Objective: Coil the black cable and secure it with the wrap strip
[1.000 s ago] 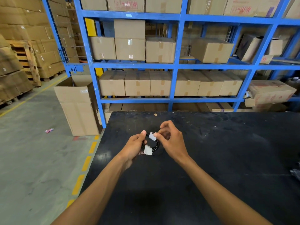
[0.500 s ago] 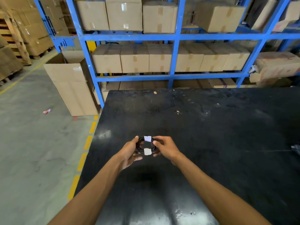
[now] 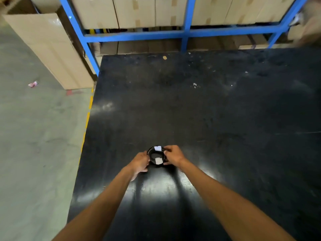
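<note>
the black cable (image 3: 150, 156) is already wound into a small tight ring, and it sits right between the two hands, down at the black table (image 3: 217, 110) near its front edge. the left hand (image 3: 139, 162) cups the ring's left side with the fingers curled around the outside; the right hand (image 3: 173, 156) pinches the right side, thumb low and fingertips up by the far edge. so both hands are closed on the coil, one either side, with only the ring's width between them.

two pale patches show on the ring: one on the far side from the hands (image 3: 157, 148), one on the near side (image 3: 159, 160). these look like the wrap strip, though from here it's too small to say whether they're two strips or one, or whether the ends are fully pressed down.

by my reckoning the coiling is done and this is the securing step, near its end. the next move calls for pressing the loose end of the strip flat while the other hand keeps the loops from springing, then letting go to see that the ring holds. beyond the hands the table is bare but for specks, with blue shelving (image 3: 186, 32) and a cardboard box (image 3: 48, 46) further off.
</note>
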The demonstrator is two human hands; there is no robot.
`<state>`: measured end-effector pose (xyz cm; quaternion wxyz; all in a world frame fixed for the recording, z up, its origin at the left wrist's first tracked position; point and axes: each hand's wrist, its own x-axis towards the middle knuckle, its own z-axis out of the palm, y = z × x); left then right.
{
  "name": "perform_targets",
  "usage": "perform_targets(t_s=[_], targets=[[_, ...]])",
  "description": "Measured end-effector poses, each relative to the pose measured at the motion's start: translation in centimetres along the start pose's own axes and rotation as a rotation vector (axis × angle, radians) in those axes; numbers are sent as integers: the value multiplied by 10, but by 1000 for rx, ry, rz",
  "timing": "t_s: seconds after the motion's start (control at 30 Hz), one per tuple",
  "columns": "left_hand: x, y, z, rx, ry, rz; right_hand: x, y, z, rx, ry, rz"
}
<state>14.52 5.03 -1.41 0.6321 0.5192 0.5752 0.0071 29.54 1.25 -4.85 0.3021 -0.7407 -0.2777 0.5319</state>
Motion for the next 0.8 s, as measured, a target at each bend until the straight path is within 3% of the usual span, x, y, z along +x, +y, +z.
perform_targets(t_s=[0.13,0.37,0.8], targets=[[24,-16,5,263,131,153,17,9,8,-62,30,-19],[37,-49,10,524,277,249,32,23,12,-276,87,-158],[20,-30,0,427,342,243,24,8,-10,-135,96,-129]])
